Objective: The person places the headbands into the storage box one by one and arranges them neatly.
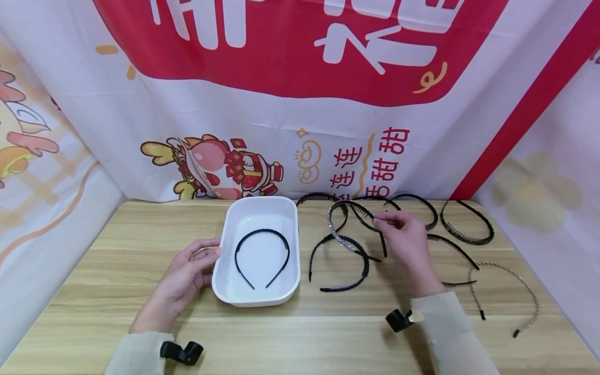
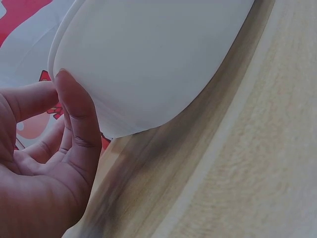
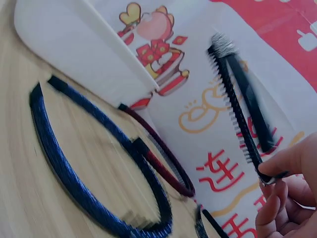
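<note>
My right hand (image 1: 404,234) pinches one end of a toothed headband (image 3: 230,94), black with a silver glittery stretch, raised above the table. In the head view its curve (image 1: 334,221) overlaps other headbands lying below it. My left hand (image 1: 189,271) holds the left edge of a white plastic tub (image 1: 255,299), its thumb (image 2: 74,96) against the wall near the rim. Inside the tub lies one black toothed headband (image 1: 262,230). A dark blue headband (image 3: 64,186) lies on the table between the tub and my right hand.
Several more headbands lie on the wooden table (image 1: 328,338) to the right, among them a black one (image 1: 469,240) at the back and a thin braided one (image 1: 534,297) at the far right. A printed cloth (image 1: 281,114) hangs behind the table.
</note>
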The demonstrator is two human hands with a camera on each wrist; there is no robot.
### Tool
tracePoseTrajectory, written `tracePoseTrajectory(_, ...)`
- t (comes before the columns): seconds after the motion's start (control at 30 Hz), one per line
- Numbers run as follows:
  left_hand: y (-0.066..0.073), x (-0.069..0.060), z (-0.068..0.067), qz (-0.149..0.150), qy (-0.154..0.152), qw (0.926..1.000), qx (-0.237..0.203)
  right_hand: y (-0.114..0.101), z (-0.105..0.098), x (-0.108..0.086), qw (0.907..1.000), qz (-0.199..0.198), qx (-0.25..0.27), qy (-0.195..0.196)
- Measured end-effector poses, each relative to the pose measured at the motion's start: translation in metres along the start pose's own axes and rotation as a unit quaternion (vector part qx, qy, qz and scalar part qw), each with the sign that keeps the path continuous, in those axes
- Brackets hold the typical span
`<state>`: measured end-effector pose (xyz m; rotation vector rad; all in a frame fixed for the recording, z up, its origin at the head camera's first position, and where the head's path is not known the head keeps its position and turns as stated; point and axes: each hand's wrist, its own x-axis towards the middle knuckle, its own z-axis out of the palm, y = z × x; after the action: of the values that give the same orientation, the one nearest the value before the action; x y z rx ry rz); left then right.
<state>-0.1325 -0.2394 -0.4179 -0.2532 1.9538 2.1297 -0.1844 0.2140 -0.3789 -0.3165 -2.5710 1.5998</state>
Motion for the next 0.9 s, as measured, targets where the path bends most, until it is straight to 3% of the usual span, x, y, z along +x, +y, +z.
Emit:
tracePoseTrajectory(0.23, 0.001, -0.001, 0.0, -0.005, 0.003, 1.0, 0.004, -0.008, 0.018, -0.005, 1.0, -0.002, 0.004, 0.006)
tracePoseTrajectory(0.57, 0.001, 0.0, 0.001, -0.003, 0.008, 0.9998, -0.017, -0.008, 0.045, -0.007, 0.9984, -0.017, 0.05, 0.019)
tracePoseTrajectory(0.9, 0.003, -0.001, 0.002, -0.007, 0.01, 0.9998, -0.016, -0.01, 0.056, -0.01, 0.9965, -0.027, 0.076, 0.024)
